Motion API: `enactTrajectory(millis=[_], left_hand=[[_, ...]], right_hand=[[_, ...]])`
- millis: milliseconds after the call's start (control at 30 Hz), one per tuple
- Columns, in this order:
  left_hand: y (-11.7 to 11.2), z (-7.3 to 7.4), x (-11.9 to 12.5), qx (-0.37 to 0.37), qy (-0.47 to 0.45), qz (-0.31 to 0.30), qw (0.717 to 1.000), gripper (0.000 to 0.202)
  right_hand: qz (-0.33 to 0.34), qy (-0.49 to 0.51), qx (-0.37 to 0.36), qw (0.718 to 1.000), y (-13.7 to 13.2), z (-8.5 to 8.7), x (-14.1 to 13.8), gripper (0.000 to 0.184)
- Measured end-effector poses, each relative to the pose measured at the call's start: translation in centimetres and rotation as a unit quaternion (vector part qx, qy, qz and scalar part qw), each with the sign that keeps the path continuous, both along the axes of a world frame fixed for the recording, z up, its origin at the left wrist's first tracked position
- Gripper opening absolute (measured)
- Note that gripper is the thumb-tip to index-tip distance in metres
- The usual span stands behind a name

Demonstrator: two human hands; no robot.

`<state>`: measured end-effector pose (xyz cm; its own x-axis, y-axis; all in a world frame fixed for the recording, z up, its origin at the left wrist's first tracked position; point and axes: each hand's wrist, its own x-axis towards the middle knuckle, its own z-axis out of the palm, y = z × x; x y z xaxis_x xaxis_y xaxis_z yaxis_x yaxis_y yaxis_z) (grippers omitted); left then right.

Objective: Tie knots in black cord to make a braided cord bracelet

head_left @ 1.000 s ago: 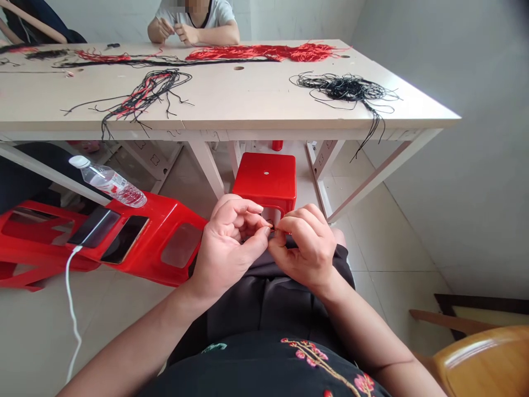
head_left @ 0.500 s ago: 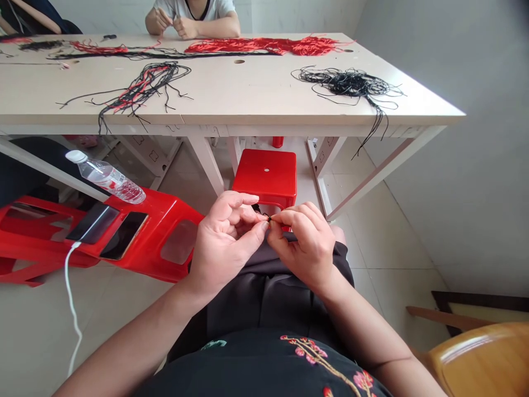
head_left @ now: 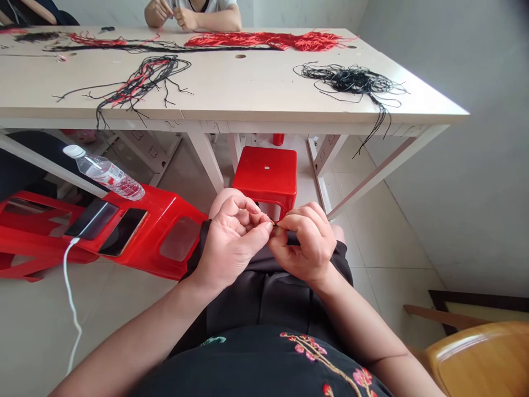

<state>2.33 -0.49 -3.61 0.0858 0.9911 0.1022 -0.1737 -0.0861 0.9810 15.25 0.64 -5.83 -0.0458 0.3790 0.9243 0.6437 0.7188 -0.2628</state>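
From where I stand, both bare hands meet at the centre of the frame, above the dark-clothed lap [head_left: 256, 303]. The left hand [head_left: 231, 237] pinches a tiny dark strand [head_left: 275, 224], seemingly cord, between thumb and fingertips, its index finger arched clear above. The right hand [head_left: 308, 240] grips the same strand from the other side, thumb against forefinger, the remaining fingers curled in. The piece sits right between the two pinches, mostly covered by the fingertips; I can't make out whether it carries a knot.

With so little showing, I'd say the likeliest trouble is a slip: a thin strand could slide out if either pinch loosens, or be pulled out of line if one hand tugs harder. Dropped, it would be hard to spot against the dark lap.

On the table [head_left: 248, 96], the black cord bundle [head_left: 351, 80] at upper right trails loose ends over the front edge, as does the black-and-red bundle [head_left: 142, 82] at upper left. A passing knee or sleeve might catch those and drag or tangle them. At left, the bottle [head_left: 109, 173] lies tilted on a red stool [head_left: 159, 207] beside a phone [head_left: 124, 231]; a knock could roll it.
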Motion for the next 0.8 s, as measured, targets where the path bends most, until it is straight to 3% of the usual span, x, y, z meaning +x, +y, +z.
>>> enactTrajectory(millis=[133, 400, 800], left_hand=[[0.0, 0.2, -0.3, 0.008, 0.059, -0.002, 0.998, 0.014], [0.3, 0.1, -0.5, 0.109, 0.181, 0.04, 0.977, 0.019], [0.1, 0.3, -0.9, 0.106, 0.201, 0.035, 0.973, 0.013]], right_hand=[[-0.011, -0.021, 0.007, 1.0, 0.1, -0.3, 0.0, 0.021], [-0.016, -0.091, 0.021, 0.995, 0.5, -0.5, 0.2, 0.019], [-0.005, -0.055, 0.037, 0.998, 1.1, -0.9, 0.0, 0.023]])
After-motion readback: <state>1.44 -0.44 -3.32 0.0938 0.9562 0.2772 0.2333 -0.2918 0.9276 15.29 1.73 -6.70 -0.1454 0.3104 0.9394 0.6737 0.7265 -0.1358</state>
